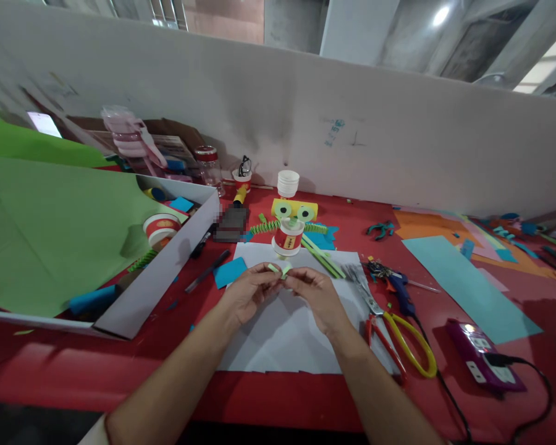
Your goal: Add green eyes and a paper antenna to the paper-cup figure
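Over the white paper (278, 340), my left hand (250, 290) and my right hand (315, 296) meet, thumbs and fingertips closed. Between them they pinch a small pale green paper strip (286, 270), folded or bent, its far side partly hidden by the fingers. Just beyond stands a red and white paper cup (288, 240) with accordion-folded green paper arms (265, 228) at its sides. Above the cup is a yellow paper roll (295, 204) bearing two round green and black eyes. Loose green strips (327, 258) lie to the right of the cup.
Scissors with yellow handles (410, 343), red-handled pliers (383, 346) and a blue glue gun (401, 293) lie right. Farther right are a purple power strip (484, 358), its cord and light blue paper (472, 287). A white box (167, 272) stands left, beside a pen (207, 271).
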A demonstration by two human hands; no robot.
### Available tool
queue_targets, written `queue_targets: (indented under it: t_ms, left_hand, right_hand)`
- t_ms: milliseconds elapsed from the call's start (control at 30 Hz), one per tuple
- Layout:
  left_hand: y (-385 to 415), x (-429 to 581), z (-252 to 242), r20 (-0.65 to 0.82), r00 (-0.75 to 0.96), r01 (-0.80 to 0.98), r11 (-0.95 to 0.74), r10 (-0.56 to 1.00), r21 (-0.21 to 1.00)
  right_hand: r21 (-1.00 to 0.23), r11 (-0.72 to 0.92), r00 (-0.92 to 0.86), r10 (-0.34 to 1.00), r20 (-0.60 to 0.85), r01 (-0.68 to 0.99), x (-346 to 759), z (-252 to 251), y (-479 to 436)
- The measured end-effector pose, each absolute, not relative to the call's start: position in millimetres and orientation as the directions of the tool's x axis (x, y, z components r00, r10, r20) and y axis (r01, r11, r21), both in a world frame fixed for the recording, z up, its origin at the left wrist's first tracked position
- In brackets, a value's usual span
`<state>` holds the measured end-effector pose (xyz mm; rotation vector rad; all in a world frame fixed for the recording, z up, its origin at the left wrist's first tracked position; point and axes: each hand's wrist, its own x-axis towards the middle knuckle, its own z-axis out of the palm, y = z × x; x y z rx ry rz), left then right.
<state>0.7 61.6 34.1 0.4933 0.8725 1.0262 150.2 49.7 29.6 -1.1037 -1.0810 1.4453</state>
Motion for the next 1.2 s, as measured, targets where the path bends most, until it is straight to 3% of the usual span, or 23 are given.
queue_targets:
  t_ms: [133, 233, 533, 800, 1200]
  left_hand:
    - [61.1, 4.2, 30.9, -0.367, 0.177, -0.551, 0.401, 0.913, 0.732]
    - [59.3, 5.8, 30.2, -0.32, 0.163, -0.537, 0.355, 0.934, 0.765]
    - [58.1, 2.9, 35.8, -0.285, 0.143, -0.434, 0.319, 0.948, 0.843]
    - [59.9, -0.8, 31.5, -0.258, 0.204, -0.375, 0.319, 0.944, 0.871]
    - [60.8, -5.2, 34.9, -0.341, 0.33, -0.472, 0.467, 0.88, 0.748]
  right_hand:
    - [-0.996, 0.063, -0.022, 0.998, 0.064, -0.057, 145.3, 25.0, 46.9]
    - [-0.994, 0.107, 0.015, 0.994, 0.107, 0.03, 144.9, 22.9, 46.4]
    - [-0.999, 0.036, -0.095, 0.995, 0.036, 0.003, 151.1, 30.4, 48.8]
    - [-0.992, 0.11, -0.183, 0.978, 0.099, 0.054, 156.9, 33.9, 51.8]
    - [-0.898, 0.404, -0.093, 0.915, 0.393, 0.177, 151.4, 21.6, 52.2]
